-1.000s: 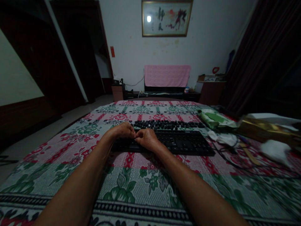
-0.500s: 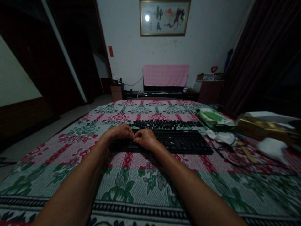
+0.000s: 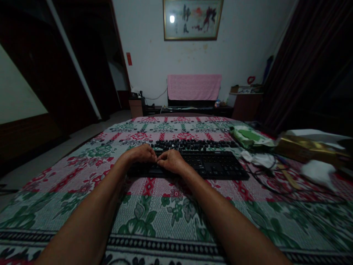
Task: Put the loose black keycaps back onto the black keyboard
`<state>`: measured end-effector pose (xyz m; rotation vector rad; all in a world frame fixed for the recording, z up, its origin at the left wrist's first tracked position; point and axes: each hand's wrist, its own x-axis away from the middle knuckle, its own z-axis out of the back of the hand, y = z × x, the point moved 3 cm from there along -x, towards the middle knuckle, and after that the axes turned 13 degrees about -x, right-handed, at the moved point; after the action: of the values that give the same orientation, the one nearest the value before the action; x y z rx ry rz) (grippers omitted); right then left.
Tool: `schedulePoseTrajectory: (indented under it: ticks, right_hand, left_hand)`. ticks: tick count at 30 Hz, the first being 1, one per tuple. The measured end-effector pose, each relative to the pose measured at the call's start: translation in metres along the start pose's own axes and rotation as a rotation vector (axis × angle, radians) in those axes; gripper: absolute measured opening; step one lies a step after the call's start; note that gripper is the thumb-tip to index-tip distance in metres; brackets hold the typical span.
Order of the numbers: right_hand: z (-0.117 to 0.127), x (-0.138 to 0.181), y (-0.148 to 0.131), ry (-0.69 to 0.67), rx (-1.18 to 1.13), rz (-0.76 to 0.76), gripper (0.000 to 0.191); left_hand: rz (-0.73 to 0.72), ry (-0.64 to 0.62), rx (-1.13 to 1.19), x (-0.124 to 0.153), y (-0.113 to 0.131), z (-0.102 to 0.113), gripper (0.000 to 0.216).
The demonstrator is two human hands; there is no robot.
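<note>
A black keyboard lies flat on the patterned tablecloth in front of me. Over its left half my left hand is bent at the wrist, fingers curled and closed. My right hand meets it from the right, thumb and fingertips pinched together close to the left fingertips. Whatever the fingertips hold, if anything, is too small and dark to make out. Just behind the keyboard, loose black keycaps are spread in a long row.
On the right are a green and white tissue pack, a gold box, crumpled white plastic, another white bundle, a flat tan stick and a black cable. The tablecloth covers the table.
Both hands stay at nearly the same spot, fingertips together over the keyboard. The whole view has shifted very slightly.
</note>
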<state>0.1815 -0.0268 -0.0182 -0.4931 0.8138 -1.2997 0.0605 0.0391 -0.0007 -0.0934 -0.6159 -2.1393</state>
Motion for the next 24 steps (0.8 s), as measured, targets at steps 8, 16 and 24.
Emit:
schedulePoseTrajectory:
  ticks: [8,16,24]
  right_hand:
    - [-0.0004,0.0003,-0.0024,0.001,0.022,-0.02,0.021]
    - [-0.002,-0.0008,0.0009,-0.008,0.012,0.013,0.022]
    - [-0.0015,-0.0023,0.0034,0.005,-0.001,0.017,0.021]
  left_hand:
    - [-0.01,-0.004,0.035,-0.0025,-0.0035,-0.0014,0.019]
    - [-0.038,-0.002,0.094,-0.0022,-0.0025,-0.0008,0.015]
    - [-0.008,0.022,0.07,-0.0102,-0.0063,-0.004,0.017]
